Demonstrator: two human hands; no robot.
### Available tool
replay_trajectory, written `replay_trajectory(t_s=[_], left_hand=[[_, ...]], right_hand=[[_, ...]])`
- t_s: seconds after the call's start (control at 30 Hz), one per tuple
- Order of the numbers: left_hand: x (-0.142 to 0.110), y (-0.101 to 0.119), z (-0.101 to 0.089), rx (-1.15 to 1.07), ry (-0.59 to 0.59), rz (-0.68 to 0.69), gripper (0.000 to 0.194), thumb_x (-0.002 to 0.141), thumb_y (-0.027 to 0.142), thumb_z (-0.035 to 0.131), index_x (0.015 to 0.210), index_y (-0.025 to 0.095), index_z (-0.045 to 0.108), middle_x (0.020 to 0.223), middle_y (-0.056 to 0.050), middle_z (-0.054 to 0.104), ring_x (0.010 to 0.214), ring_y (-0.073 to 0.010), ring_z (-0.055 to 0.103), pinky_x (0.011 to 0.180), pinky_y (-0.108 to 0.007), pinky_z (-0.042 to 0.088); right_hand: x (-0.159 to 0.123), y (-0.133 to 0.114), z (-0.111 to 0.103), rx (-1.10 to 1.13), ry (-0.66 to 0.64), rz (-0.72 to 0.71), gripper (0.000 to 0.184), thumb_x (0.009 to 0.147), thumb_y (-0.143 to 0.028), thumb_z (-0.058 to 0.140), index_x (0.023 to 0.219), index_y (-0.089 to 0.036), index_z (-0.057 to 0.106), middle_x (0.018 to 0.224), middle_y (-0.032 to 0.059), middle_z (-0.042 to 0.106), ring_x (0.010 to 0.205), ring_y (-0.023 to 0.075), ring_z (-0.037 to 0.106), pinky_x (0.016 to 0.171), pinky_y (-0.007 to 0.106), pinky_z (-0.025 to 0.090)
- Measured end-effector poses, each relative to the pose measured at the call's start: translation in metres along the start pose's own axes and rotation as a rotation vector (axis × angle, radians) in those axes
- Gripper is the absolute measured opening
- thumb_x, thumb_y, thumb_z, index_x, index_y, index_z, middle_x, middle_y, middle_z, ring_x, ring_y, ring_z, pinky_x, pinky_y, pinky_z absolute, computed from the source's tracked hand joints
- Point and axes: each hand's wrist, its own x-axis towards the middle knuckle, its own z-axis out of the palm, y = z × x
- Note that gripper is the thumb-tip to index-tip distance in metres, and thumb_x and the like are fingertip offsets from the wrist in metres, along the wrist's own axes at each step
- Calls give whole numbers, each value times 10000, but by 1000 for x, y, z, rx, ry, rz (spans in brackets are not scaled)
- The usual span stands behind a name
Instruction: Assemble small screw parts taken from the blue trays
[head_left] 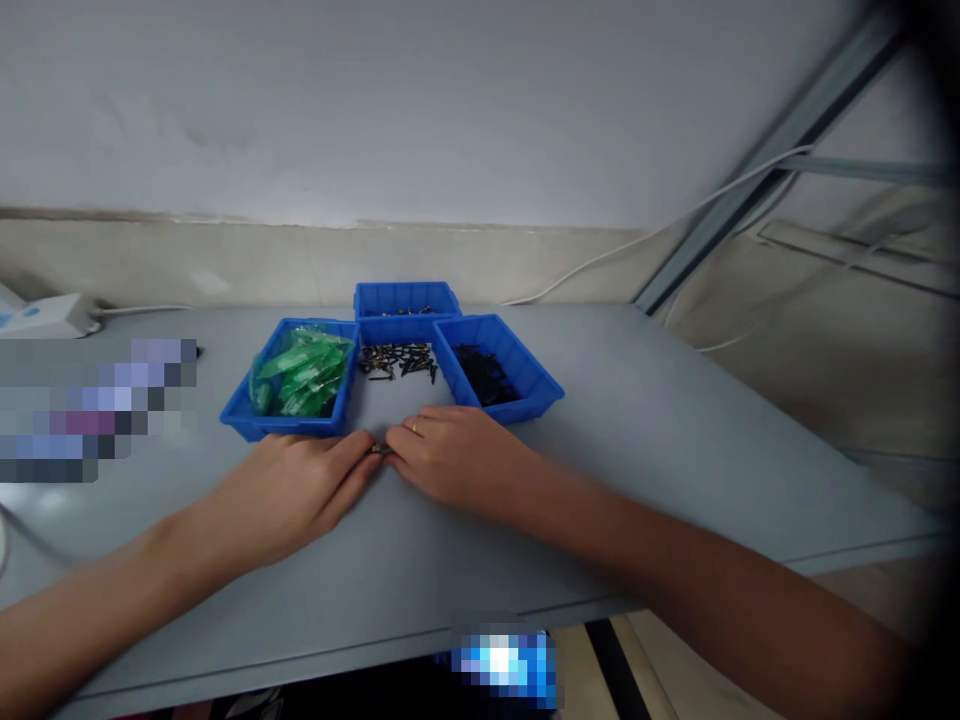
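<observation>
Pinching one small dark piece [381,449] between both hands, you have it over the bench [637,430], nearer the bench's near edge than the loose pile. Left hand [296,490]: thumb and index closed on the piece's left end. Right hand [450,455]: thumb and fingertips closed on its right end, other fingers curled in, tips hidden. Only a sliver shows in the gap, so can't tell its full shape, or whether it touches the bench top. Looks like hardware; I'd expect light, stiff, hard to break, but slick and quick to roll out of a loose pinch. Best hold is by the ends, fingertip pads square on, not nails; keep it low so a slip lands on the bench. Just past your hands, toward the far edge, is a loose pile of screw-like pieces [397,360], thin and likely to roll, so lift one by its shank. Three blue trays box the pile in: left tray [292,427] with green packets [307,365], likely soft and slippery, best taken by a corner; right tray [525,362] with black pieces [484,375], too dark to make out; rear tray [390,328], nearest the far edge, with more small pieces.
</observation>
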Motion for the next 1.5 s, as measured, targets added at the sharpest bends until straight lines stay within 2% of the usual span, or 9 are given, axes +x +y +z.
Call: replay_trajectory(t_s=[0.17,0.37,0.53,0.63,0.87,1.17,1.4,1.5], left_hand=[[-2,-2,1,-39,60,52,296,916,327,296,757,179,497,626,2,570,563,-151,570,505,-265,370],[-5,-3,2,-89,257,89,191,888,297,384,833,162,508,648,14,571,553,-119,563,496,-236,388],[-6,-3,3,-77,325,107,170,884,286,398,865,162,511,683,17,585,579,-117,578,508,-237,411],[-6,-3,4,-78,311,105,194,892,303,385,874,159,515,680,15,584,577,-123,582,506,-245,420],[-5,-8,3,-34,209,74,255,917,309,322,927,165,532,710,-5,618,606,-159,617,516,-276,446],[-4,-5,5,-24,117,23,294,929,319,270,958,178,527,659,-2,621,575,-178,623,481,-276,425],[-3,-4,5,-58,151,18,294,927,321,271,911,160,517,654,-9,615,574,-174,619,493,-277,435],[-3,-3,6,-69,181,30,313,931,326,260,867,156,516,636,-8,610,553,-161,610,490,-266,433]], right_hand=[[1,0,4,117,22,-21,129,865,-112,393,849,-133,519,764,48,590,713,166,537,618,280,383],[4,5,6,470,29,-1,198,915,-191,327,838,-142,502,806,38,589,744,133,542,688,253,414],[6,9,5,692,3,2,205,911,-183,335,786,-153,494,775,19,589,699,106,539,660,226,417],[7,8,4,652,-5,6,205,898,-174,355,771,-147,513,778,29,599,694,110,542,651,224,416],[6,5,-1,358,12,59,224,893,-200,374,775,-138,554,730,36,596,678,134,544,657,253,391],[4,5,0,156,87,-8,211,861,-211,383,745,-144,546,673,35,584,633,137,514,604,266,350],[3,3,3,79,80,-1,215,876,-186,354,793,-134,545,712,56,596,675,165,538,604,286,369],[3,0,7,123,87,-27,210,876,-166,359,788,-131,545,719,59,600,678,158,537,615,278,380]])
